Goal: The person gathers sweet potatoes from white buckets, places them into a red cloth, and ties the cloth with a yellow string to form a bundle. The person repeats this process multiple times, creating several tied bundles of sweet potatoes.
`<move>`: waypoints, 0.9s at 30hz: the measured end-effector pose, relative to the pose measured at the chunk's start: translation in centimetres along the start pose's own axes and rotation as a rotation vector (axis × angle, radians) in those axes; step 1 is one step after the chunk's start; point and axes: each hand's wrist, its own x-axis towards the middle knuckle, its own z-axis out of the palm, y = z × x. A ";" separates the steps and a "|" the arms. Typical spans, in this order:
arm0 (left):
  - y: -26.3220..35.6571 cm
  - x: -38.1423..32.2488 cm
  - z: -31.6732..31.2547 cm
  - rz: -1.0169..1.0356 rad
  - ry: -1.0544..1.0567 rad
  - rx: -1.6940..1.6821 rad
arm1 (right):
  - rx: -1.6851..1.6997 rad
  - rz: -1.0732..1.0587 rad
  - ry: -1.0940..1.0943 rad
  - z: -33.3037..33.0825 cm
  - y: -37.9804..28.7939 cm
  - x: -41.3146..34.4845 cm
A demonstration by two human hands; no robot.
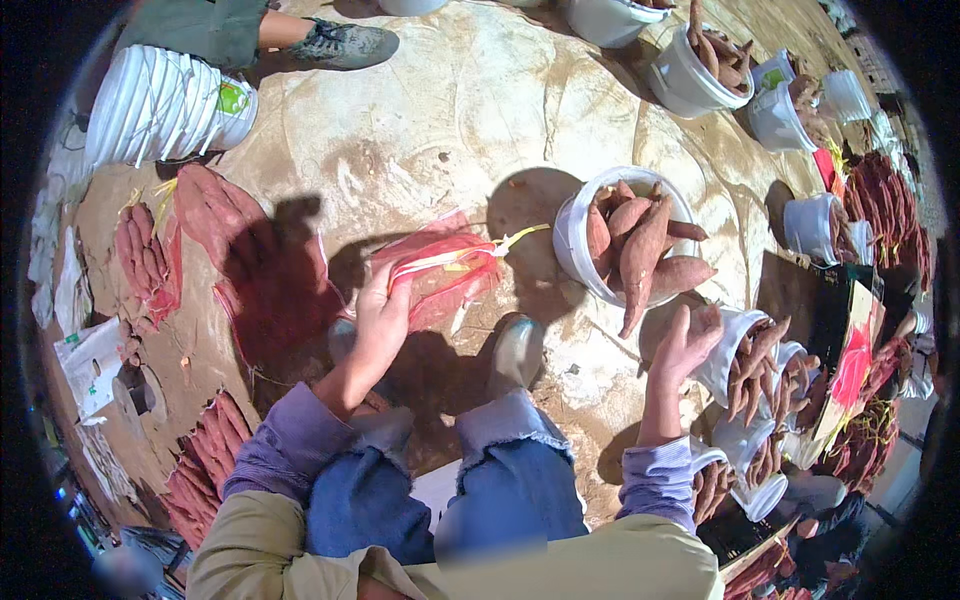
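My left hand (384, 304) grips the opening of a red mesh bag (450, 289), which hangs in front of my knees with a yellow tie at its far end. To the right stands a white plastic bucket (574, 247) heaped with sweet potatoes (643, 240). Below and right of that bucket, my right hand (686, 337) is raised with its fingers partly curled and nothing seen in it. It is beside another white bucket (724, 352) of thinner sweet potatoes. Left of my left hand lies a larger red mesh bag (281, 315) on the ground, partly in shadow.
Nested white buckets (169, 105) lie on their side at the upper left, beside another person's shoe (345, 45). Filled mesh bags (202, 465) lie at the left. More buckets of sweet potatoes (701, 71) stand along the right, near a cardboard box (847, 360).
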 end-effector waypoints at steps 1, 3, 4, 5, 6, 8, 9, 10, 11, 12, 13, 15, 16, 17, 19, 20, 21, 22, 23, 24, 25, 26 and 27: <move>-0.5 -0.1 0.3 0.071 0.013 0.003 | 0.047 -0.161 -0.080 -0.3 -4.4 -0.5; -1.4 -0.4 1.2 0.200 0.023 0.130 | -0.245 -0.574 -0.257 0.2 -8.0 0.0; -2.0 -0.5 1.6 0.252 0.012 0.190 | -0.319 -0.560 -0.369 1.1 -9.0 0.1; -2.6 -0.3 1.9 0.303 0.001 0.250 | -0.392 -0.545 -0.483 2.3 -9.7 0.2; -2.2 -0.3 2.5 0.293 -0.019 0.289 | -0.540 -0.534 -0.483 3.0 -10.0 0.3; -3.0 -0.6 2.9 0.177 -0.062 0.302 | -0.569 -0.471 -0.492 3.9 -9.3 0.7; -3.4 -0.6 3.0 0.110 -0.072 0.320 | -0.568 -0.464 -0.517 4.1 -8.9 1.0; -4.2 -0.7 2.7 0.095 -0.060 0.498 | -0.473 -0.546 -0.508 3.9 -8.9 1.1; -7.1 -0.1 2.2 0.252 -0.009 0.542 | -0.330 -0.460 -0.542 3.3 -9.3 0.9; -7.6 -0.2 2.3 0.151 -0.029 0.537 | -0.050 -0.205 -0.553 2.4 -8.9 0.7; -8.0 -0.3 2.2 0.048 -0.040 0.532 | 0.230 0.054 -0.555 1.4 -8.7 0.2; -9.3 0.2 2.2 -0.053 -0.082 0.476 | 0.433 0.220 -0.613 -1.8 -8.8 -1.0; -9.4 0.4 2.7 -0.104 -0.056 0.435 | 0.544 0.312 -0.640 -3.6 -9.1 -1.5; -9.5 0.8 2.8 -0.065 -0.041 0.439 | 0.582 0.419 -0.629 -4.7 -10.0 -2.5; -10.1 1.6 2.9 0.103 0.012 0.467 | 0.598 0.416 -0.640 -7.0 -8.3 -3.3; -10.1 1.5 3.1 -0.041 0.001 0.342 | 0.633 0.428 -0.664 -8.0 -7.5 -3.7; -8.5 1.6 3.8 -0.176 -0.022 0.211 | 0.725 0.459 -0.697 -9.4 -7.2 -4.0; -7.3 1.7 3.6 -0.309 -0.054 0.101 | 0.823 0.494 -0.739 -9.7 -7.5 -4.3; -8.1 2.0 3.4 -0.299 -0.024 0.172 | 0.856 0.570 -0.720 -10.0 -8.1 -4.5; -7.1 1.9 3.9 -0.316 -0.018 0.127 | 0.845 0.566 -0.855 -10.3 -9.1 -4.1; -6.0 1.9 4.1 -0.333 -0.002 0.085 | 0.837 0.562 -0.999 -10.0 -9.9 -3.8; -5.9 1.9 4.3 -0.281 0.004 0.082 | 0.848 0.564 -0.999 -8.7 -10.6 -4.3; -5.9 1.9 4.4 -0.231 0.013 0.076 | 0.763 0.632 -1.045 -7.6 -11.1 -4.5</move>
